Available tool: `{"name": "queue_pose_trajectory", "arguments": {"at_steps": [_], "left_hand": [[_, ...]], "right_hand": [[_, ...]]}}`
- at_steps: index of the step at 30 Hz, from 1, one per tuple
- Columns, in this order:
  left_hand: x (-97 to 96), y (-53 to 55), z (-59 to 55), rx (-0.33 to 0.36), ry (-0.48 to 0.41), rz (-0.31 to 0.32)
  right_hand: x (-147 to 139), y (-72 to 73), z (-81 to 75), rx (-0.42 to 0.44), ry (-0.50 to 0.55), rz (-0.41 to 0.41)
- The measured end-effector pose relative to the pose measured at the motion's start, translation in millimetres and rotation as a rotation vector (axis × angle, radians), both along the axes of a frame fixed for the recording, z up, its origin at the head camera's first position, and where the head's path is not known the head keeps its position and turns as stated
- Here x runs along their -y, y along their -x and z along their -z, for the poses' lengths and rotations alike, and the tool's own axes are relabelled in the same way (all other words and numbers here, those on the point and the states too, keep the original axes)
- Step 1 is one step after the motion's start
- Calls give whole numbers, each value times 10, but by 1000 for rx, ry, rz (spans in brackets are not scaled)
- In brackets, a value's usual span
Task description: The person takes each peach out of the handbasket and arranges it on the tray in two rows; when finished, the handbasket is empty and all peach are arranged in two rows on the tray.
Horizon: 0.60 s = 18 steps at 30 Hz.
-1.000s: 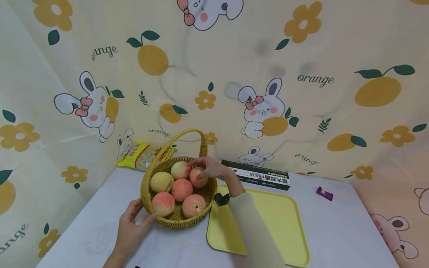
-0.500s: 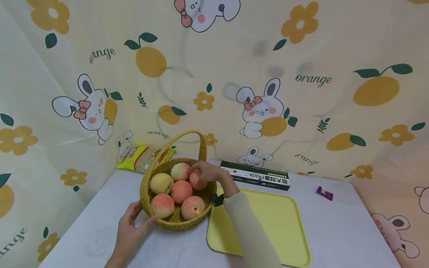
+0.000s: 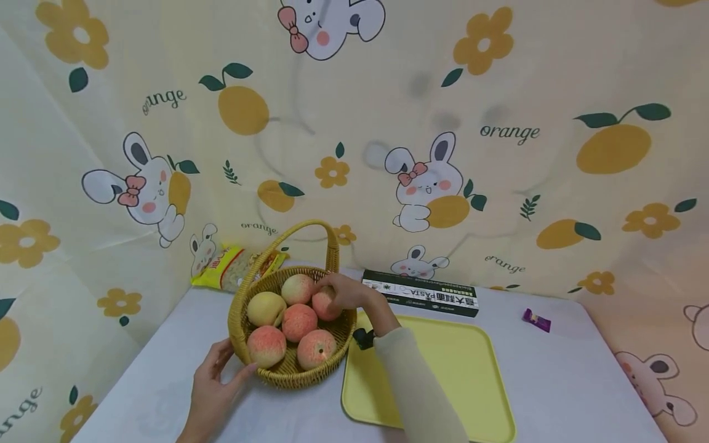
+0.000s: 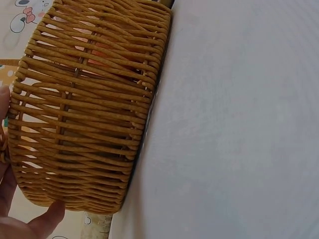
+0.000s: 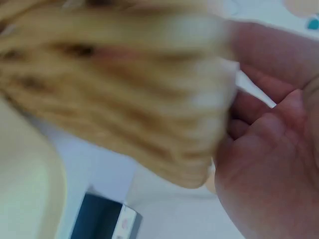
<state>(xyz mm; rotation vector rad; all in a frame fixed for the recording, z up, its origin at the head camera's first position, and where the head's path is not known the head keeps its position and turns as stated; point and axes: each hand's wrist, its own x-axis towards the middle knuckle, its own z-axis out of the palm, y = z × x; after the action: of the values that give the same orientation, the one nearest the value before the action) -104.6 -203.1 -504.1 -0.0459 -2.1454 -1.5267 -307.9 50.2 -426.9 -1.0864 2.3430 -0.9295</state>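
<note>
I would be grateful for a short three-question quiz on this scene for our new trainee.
1. How many round fruits show in the wicker basket?
2. True or false: the purple packet lies on the yellow tray.
3. Which thing does the left grip touch?
A) the pasta box
B) the wicker basket
C) the yellow bag

Key:
1. Six.
2. False; the purple packet lies on the table, to the right of the yellow tray.
3. B.
</note>
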Motion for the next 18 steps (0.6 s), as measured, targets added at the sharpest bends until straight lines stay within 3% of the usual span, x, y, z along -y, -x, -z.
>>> {"name": "queue_pose_trajectory", "arguments": {"at_steps": [9,18], "left_hand": [[-6,-29,44,51,-8,-30],[-11,-10,27,-24,-23,1]], "right_hand": [[8,-36,-13,-77,-27,-52],[56,61,-101,-39,-117,-12]]}}
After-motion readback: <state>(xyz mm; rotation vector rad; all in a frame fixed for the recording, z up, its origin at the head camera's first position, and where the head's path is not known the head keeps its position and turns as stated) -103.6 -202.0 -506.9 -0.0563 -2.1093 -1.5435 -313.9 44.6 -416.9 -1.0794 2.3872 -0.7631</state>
